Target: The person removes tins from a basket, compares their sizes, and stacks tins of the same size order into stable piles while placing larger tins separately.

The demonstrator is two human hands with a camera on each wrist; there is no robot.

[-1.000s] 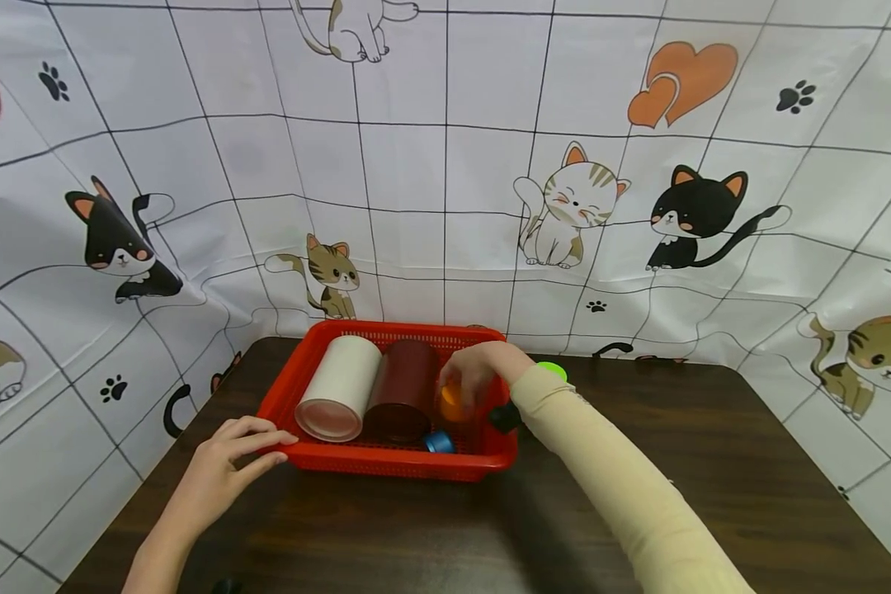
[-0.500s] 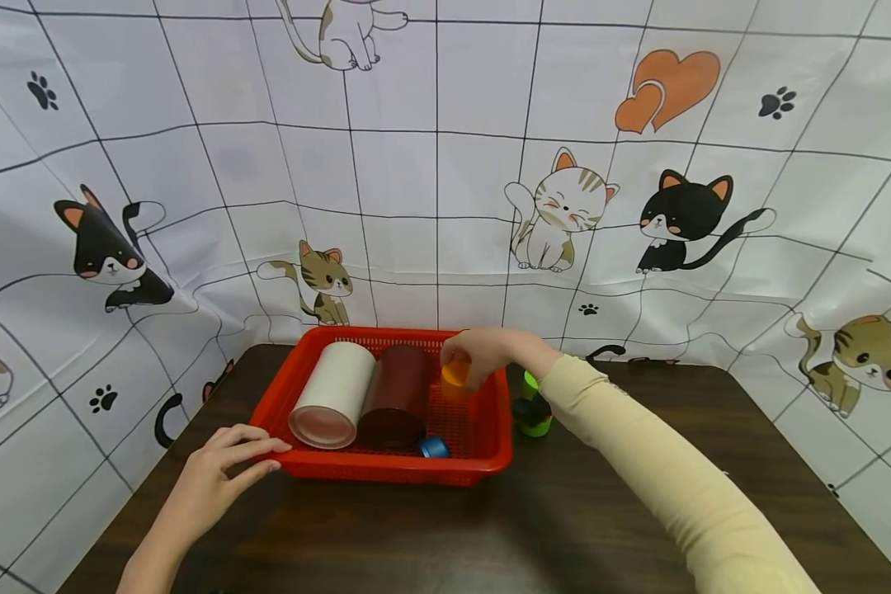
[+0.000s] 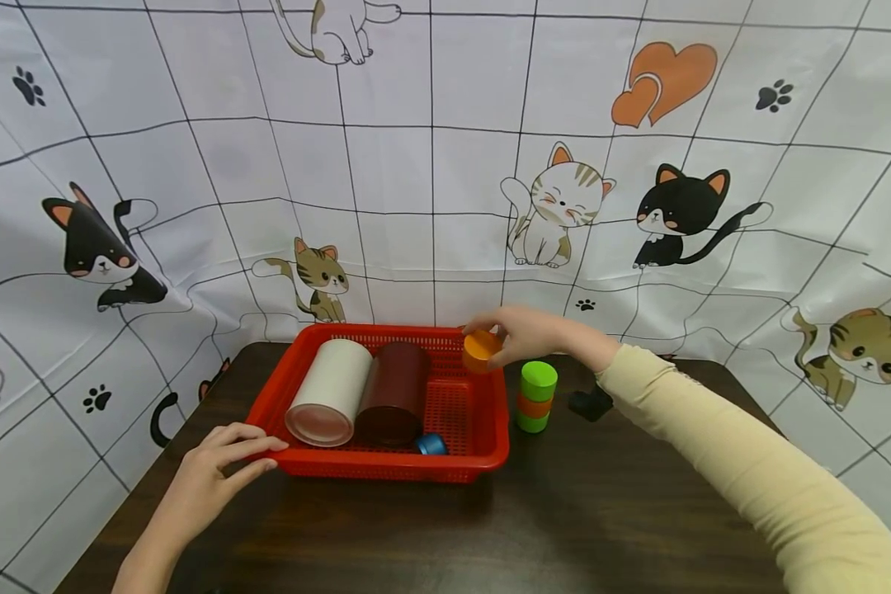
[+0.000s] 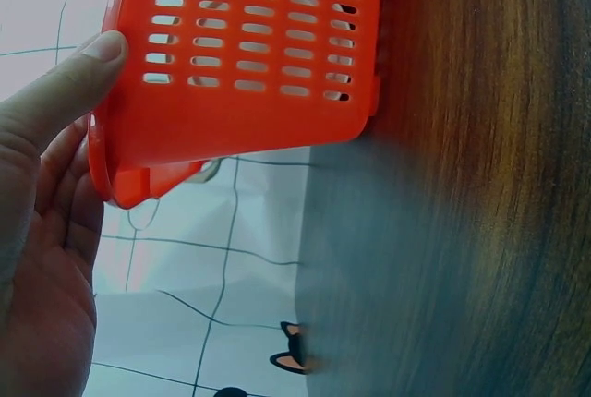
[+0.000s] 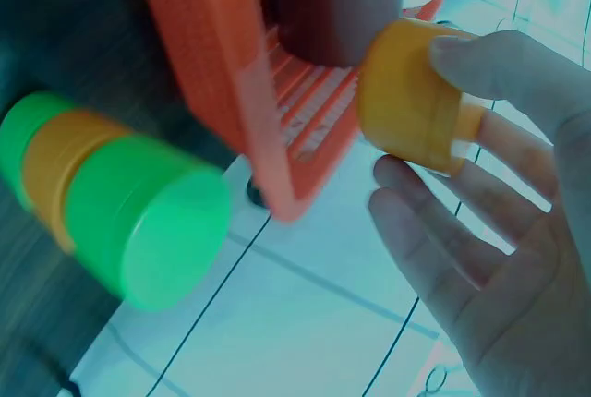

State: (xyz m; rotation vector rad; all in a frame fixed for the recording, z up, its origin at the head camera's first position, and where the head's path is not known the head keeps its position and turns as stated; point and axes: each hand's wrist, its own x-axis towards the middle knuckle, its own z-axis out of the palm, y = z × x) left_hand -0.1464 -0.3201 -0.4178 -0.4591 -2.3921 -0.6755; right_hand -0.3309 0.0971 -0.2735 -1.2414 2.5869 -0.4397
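Note:
My right hand (image 3: 523, 334) pinches a small orange cylindrical container (image 5: 406, 92) between thumb and fingers, just above the right rear rim of the red basket (image 3: 386, 466). At the basket's front left corner, my left hand (image 3: 208, 478) grips the rim, with the thumb (image 4: 83, 74) on its outer side. Inside the basket lie a white cylinder (image 3: 334, 379), a dark brown cylinder (image 3: 397, 388) and a small blue cap-like piece (image 3: 432, 444). A stack of green and orange cylindrical pieces (image 3: 536, 396) stands upright just right of the basket.
The basket sits on a dark wooden table (image 3: 564, 503). A white cat-print sheet (image 3: 445, 165) hangs behind and at both sides. Under my right forearm a black object (image 3: 591, 404) shows; I cannot tell what it is.
My right hand has lifted the orange container up out of the basket and moved right with it. The green and orange stack has come into full view. My left hand keeps its place.

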